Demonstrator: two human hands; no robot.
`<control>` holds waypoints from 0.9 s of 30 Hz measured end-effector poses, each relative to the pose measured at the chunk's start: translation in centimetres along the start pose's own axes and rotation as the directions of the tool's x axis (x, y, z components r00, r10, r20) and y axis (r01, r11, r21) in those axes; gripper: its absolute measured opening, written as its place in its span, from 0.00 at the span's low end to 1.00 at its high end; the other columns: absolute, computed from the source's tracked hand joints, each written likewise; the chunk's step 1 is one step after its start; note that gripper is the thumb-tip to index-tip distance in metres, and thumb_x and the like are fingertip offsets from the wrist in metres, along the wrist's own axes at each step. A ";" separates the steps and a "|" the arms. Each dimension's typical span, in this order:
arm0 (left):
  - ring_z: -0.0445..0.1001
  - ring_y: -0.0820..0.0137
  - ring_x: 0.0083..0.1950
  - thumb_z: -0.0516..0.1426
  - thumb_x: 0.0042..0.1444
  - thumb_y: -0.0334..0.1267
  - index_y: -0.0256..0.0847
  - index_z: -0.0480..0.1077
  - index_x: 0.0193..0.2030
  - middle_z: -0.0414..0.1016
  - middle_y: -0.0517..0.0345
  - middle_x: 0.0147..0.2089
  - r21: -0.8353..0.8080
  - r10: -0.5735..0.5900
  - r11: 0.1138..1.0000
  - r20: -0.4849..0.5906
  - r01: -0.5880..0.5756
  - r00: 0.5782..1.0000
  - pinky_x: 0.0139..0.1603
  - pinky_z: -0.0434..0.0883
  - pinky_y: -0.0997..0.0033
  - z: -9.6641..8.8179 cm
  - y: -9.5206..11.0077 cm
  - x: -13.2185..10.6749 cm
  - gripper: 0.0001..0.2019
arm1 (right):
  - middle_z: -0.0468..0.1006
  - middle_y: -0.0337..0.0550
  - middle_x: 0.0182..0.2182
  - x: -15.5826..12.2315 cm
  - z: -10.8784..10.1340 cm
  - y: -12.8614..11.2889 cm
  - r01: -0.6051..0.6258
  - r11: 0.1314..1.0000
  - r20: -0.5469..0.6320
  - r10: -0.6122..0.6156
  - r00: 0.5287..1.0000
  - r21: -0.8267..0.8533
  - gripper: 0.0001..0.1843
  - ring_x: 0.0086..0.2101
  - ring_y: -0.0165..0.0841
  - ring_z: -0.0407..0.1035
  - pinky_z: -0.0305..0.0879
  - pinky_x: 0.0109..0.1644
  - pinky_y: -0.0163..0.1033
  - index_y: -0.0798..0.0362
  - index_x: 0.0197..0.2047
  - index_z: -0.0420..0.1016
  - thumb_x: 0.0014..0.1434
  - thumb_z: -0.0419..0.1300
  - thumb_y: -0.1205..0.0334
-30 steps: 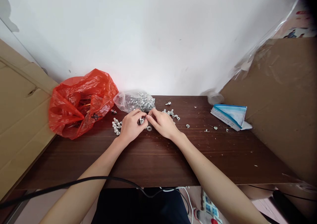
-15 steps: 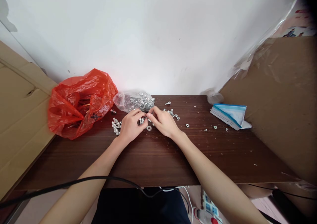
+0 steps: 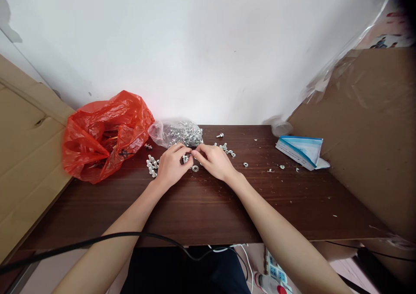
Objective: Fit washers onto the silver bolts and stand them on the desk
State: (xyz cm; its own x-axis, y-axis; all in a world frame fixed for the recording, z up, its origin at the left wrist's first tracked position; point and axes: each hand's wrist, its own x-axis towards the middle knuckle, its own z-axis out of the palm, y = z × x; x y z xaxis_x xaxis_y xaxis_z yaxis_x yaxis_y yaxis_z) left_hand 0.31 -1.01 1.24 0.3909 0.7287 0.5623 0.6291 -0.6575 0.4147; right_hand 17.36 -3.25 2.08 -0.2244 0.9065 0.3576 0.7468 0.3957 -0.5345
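Note:
My left hand (image 3: 171, 166) and my right hand (image 3: 214, 160) meet fingertip to fingertip over a dark wooden table (image 3: 208, 207). Both are pinched on one small silver bolt (image 3: 186, 157) held between them. A loose washer (image 3: 195, 168) lies on the table just below the fingers. A row of silver bolts (image 3: 151, 165) stands left of my left hand. More bolts and nuts (image 3: 227, 149) are scattered right of my right hand. A clear plastic bag of silver hardware (image 3: 177, 133) lies just behind both hands.
A crumpled red plastic bag (image 3: 104, 134) sits at the table's left rear. A blue and white packet (image 3: 302, 151) lies at the right rear beside a small round container (image 3: 282, 128). Cardboard sheets (image 3: 370, 138) flank both sides. A black cable (image 3: 97, 240) crosses the front edge.
My right hand's fingers shifted slightly against the bolt; both hands stay in the same place.

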 end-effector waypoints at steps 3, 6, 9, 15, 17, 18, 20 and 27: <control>0.69 0.73 0.33 0.55 0.57 0.34 0.40 0.73 0.37 0.74 0.57 0.37 -0.002 -0.004 1.000 -0.008 0.003 1.000 0.35 0.66 0.74 0.0 -0.1 0.0 0.06 | 0.70 0.38 0.23 0.0 0.0 0.0 0.000 0.999 0.006 0.000 1.000 -0.032 0.22 0.24 0.29 0.61 0.48 0.30 0.34 0.52 0.26 0.64 0.67 0.46 0.49; 0.69 0.73 0.33 0.55 0.57 0.34 0.40 0.73 0.37 0.74 0.57 0.38 -0.003 -0.005 1.000 -0.011 0.005 1.000 0.35 0.66 0.74 0.0 -0.2 0.0 0.06 | 0.70 0.37 0.23 -0.1 -0.2 -0.2 -0.020 1.000 -0.004 0.020 1.000 -0.010 0.20 0.24 0.29 0.61 0.49 0.30 0.33 0.52 0.31 0.67 0.67 0.47 0.49; 0.69 0.73 0.34 0.55 0.57 0.34 0.40 0.74 0.37 0.74 0.57 0.38 -0.003 -0.004 1.000 -0.012 0.004 1.000 0.35 0.66 0.74 0.0 -0.2 0.0 0.06 | 0.70 0.34 0.21 -0.1 -0.4 -0.5 -0.039 0.999 -0.005 0.039 0.999 0.016 0.14 0.22 0.28 0.60 0.49 0.30 0.33 0.50 0.38 0.69 0.66 0.50 0.50; 0.69 0.73 0.34 0.56 0.57 0.34 0.39 0.74 0.37 0.74 0.57 0.38 -0.004 0.004 1.000 -0.009 -0.004 1.000 0.35 0.66 0.74 0.1 -0.1 0.0 0.06 | 0.71 0.35 0.23 -0.1 -0.3 -0.6 -0.050 0.999 0.021 0.050 0.999 0.005 0.14 0.22 0.28 0.61 0.49 0.30 0.32 0.51 0.36 0.70 0.66 0.50 0.51; 0.69 0.73 0.34 0.56 0.57 0.34 0.39 0.74 0.37 0.74 0.57 0.38 -0.006 0.005 1.000 -0.012 -0.006 1.000 0.35 0.66 0.75 0.1 -0.2 0.0 0.06 | 0.72 0.36 0.24 -0.1 -0.2 -0.5 -0.045 0.999 0.026 0.045 0.999 0.002 0.15 0.23 0.28 0.61 0.49 0.30 0.32 0.52 0.35 0.69 0.66 0.50 0.51; 0.68 0.74 0.33 0.56 0.57 0.34 0.39 0.74 0.37 0.74 0.57 0.38 -0.008 0.008 1.000 -0.014 -0.008 1.000 0.34 0.65 0.75 0.1 -0.2 0.0 0.06 | 0.73 0.37 0.24 -0.1 -0.2 -0.4 -0.041 0.999 0.028 0.041 0.999 0.001 0.15 0.23 0.28 0.62 0.49 0.30 0.32 0.52 0.34 0.69 0.66 0.50 0.51; 0.68 0.74 0.33 0.56 0.57 0.34 0.39 0.74 0.37 0.74 0.57 0.38 -0.011 0.016 1.000 -0.014 -0.016 1.000 0.34 0.66 0.75 0.2 -0.2 0.0 0.06 | 0.72 0.37 0.24 0.0 -0.1 -0.3 -0.040 0.999 0.036 0.040 0.999 -0.007 0.16 0.23 0.28 0.61 0.49 0.30 0.32 0.52 0.33 0.68 0.66 0.49 0.51; 0.69 0.74 0.33 0.56 0.56 0.34 0.39 0.74 0.37 0.75 0.56 0.40 -0.009 0.010 1.000 -0.016 -0.010 1.000 0.34 0.66 0.74 0.1 -0.3 0.0 0.05 | 0.67 0.37 0.22 0.0 0.1 -0.1 -0.016 0.999 0.061 0.018 0.998 -0.034 0.21 0.23 0.28 0.58 0.47 0.29 0.33 0.52 0.28 0.64 0.68 0.46 0.49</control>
State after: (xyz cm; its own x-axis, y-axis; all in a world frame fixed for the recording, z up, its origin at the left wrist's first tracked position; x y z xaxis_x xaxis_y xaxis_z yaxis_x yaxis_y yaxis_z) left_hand 0.22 -0.84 1.01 0.3862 0.7188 0.5780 0.6189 -0.6666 0.4154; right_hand 17.27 -3.26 2.05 -0.2491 0.9207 0.3004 0.7709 0.3762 -0.5140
